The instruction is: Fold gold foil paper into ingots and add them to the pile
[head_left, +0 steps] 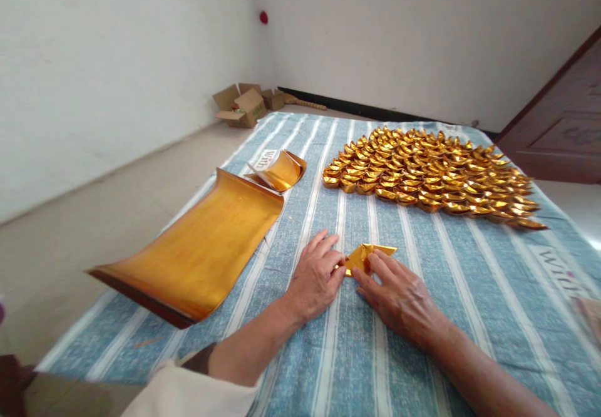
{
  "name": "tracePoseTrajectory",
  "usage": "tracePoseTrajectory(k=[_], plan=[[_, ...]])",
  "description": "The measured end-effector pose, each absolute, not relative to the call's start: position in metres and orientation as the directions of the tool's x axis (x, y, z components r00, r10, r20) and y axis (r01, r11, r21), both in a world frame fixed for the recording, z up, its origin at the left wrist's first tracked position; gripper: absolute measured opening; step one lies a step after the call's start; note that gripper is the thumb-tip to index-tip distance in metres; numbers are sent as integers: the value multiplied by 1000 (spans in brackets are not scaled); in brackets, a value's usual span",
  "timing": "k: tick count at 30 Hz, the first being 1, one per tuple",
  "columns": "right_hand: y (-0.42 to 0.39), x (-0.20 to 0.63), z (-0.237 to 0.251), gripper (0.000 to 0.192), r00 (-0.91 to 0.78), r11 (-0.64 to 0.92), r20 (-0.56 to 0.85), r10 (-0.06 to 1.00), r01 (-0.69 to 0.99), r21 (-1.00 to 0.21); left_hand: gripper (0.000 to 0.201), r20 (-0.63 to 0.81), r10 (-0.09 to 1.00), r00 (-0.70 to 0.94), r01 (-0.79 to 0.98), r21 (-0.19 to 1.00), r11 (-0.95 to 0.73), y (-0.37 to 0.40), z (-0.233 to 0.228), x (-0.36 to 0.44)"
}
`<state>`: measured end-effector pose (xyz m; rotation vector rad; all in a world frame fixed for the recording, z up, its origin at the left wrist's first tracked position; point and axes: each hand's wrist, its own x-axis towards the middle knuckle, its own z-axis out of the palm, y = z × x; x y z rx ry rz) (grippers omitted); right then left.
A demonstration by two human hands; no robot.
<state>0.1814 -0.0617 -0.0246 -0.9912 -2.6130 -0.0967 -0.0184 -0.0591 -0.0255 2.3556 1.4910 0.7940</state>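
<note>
A small folded piece of shiny gold paper [361, 258] lies on the striped cloth, with a slanted, pointed right end. My left hand [318, 273] grips its left tip between thumb and forefinger, the other fingers resting on the cloth. From the right, my right hand [399, 292] presses on the paper with its fingertips, the thumb at the near edge. Parts of the folds are hidden under the fingers. Left of my hands sits a stack of large gold paper sheets [201, 241] with curled ends. Just beyond it is a smaller curled gold paper stack [282, 173].
Many gold paper ingots [422, 173] stand in close rows at the far right of the table. The blue-and-white striped cloth [300, 367] covers the tabletop. Open cardboard boxes [241, 107] are on the floor by the wall, and a dark red door [558, 116] is at right.
</note>
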Motion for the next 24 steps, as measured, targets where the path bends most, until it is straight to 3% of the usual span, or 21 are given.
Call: tracePoseTrajectory(k=[16, 24], plan=[[-62, 181, -24, 31, -705, 755, 317, 634, 653, -58, 3, 283, 903, 322, 759, 493, -425, -58, -24, -18], [-64, 183, -22, 35, -702, 774, 384, 599, 631, -54, 3, 277, 908, 313, 765, 494, -414, -58, -22, -17]])
